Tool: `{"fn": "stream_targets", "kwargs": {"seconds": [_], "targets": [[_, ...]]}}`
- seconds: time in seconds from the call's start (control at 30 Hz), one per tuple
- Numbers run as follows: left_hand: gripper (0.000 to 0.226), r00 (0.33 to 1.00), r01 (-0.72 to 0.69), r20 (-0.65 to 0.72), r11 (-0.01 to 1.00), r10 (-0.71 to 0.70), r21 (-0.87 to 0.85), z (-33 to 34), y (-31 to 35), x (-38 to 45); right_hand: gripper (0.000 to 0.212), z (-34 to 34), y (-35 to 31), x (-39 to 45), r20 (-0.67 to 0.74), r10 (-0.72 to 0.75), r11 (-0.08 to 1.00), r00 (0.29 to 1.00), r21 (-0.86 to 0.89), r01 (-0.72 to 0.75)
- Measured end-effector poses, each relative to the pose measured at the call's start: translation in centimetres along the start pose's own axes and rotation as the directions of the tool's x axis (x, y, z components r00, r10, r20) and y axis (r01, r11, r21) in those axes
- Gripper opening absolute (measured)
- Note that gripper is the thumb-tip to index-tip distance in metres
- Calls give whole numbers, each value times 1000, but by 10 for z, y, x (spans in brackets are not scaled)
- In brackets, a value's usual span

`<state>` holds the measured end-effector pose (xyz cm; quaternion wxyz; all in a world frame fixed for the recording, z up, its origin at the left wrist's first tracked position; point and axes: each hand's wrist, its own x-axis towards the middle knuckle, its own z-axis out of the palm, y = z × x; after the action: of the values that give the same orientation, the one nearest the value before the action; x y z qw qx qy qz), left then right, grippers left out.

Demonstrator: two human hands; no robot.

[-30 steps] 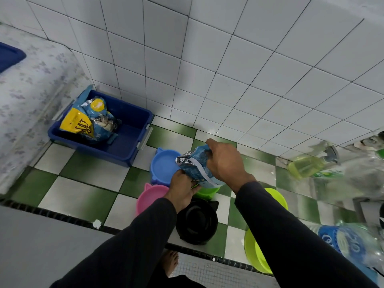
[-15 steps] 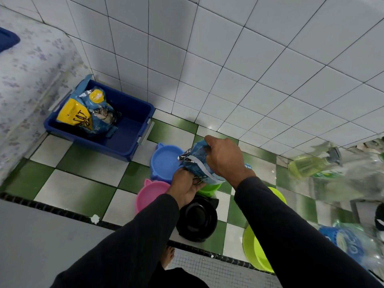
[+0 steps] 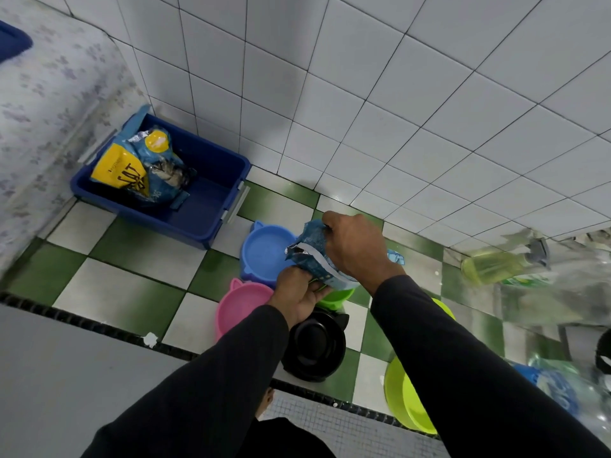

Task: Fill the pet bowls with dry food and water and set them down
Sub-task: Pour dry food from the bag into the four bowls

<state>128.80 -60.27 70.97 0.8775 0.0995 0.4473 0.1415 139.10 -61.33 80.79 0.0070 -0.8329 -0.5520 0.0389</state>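
Both of your hands grip one small blue food pouch (image 3: 317, 259) above the floor (image 3: 132, 289). Your right hand (image 3: 355, 247) closes over the pouch from above, its fingers wrapped around the upper part. Your left hand (image 3: 297, 297) pinches the lower edge from below, fingers curled shut on it. The pouch mouth, showing a silver lining, points toward the blue bowl (image 3: 266, 252).

Count five bowls on the green-and-white checkered floor. Three have ear-shaped tabs: the blue bowl lies nearest the wall, the pink bowl (image 3: 239, 307) lies just beside it on the near side, and the black bowl (image 3: 315, 347) lies at the floor's near edge. A small green bowl (image 3: 335, 297) sits largely hidden under your hands. A larger lime bowl (image 3: 405, 401) leans at the near edge, partly behind your right sleeve.

One blue bin (image 3: 205, 206) stands in the left far corner, holding one second food bag (image 3: 142, 173).
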Motion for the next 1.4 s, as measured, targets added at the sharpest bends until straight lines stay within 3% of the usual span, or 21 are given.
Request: {"fn": "stream_targets", "kwargs": {"seconds": [0.63, 1.4], "targets": [[30, 1000, 7, -11, 1000, -7, -18, -6, -1, -3, 17, 3, -11, 4, 18, -67, 998, 998, -1, 67], [32, 1000, 20, -4, 1000, -20, -9, -13, -1, 1, 15, 4, -12, 5, 14, -49, 999, 999, -3, 49]]}}
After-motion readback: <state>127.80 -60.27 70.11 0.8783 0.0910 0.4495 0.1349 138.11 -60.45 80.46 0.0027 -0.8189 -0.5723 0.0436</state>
